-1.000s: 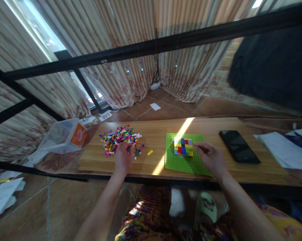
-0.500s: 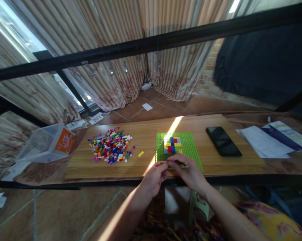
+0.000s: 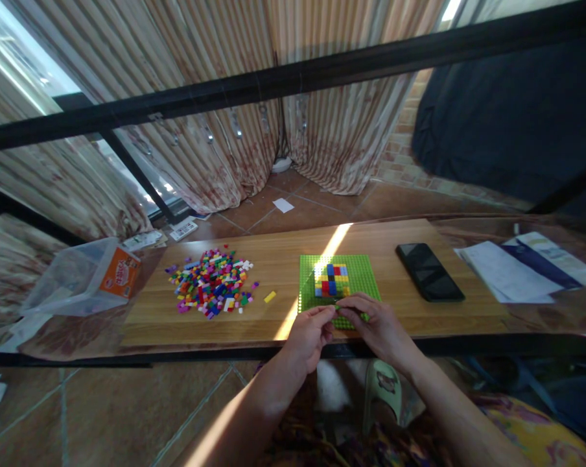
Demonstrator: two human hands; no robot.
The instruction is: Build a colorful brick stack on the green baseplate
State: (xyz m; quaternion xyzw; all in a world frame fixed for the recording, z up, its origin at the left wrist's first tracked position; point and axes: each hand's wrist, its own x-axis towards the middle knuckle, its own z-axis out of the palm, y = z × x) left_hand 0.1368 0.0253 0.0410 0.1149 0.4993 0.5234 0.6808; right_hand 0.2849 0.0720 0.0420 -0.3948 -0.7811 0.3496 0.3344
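Note:
A green studded baseplate (image 3: 363,269) lies on the wooden board, with a block of red, blue, yellow and light-coloured building bricks (image 3: 332,280) fixed on it. My left hand (image 3: 311,332) is closed in a pinch over the plate's near left corner. Beside it, my right hand (image 3: 373,324) pinches too, its fingertips meeting those of the left just in front of the bricks. Whatever the fingertips hold is too small and hidden to make out. A single yellow brick (image 3: 270,297) lies on the board left of the plate.
A heap of small mixed bricks (image 3: 210,282) spreads over the left of the wooden board (image 3: 283,259). Beyond it stands a clear plastic bin (image 3: 69,279) with an orange label. A black phone (image 3: 430,272) and papers (image 3: 509,272) lie to the right. A dark rail (image 3: 254,91) crosses behind.
The whole view has shifted slightly. Both hands stay together at the plate's near edge, fingertips a little further right on it.

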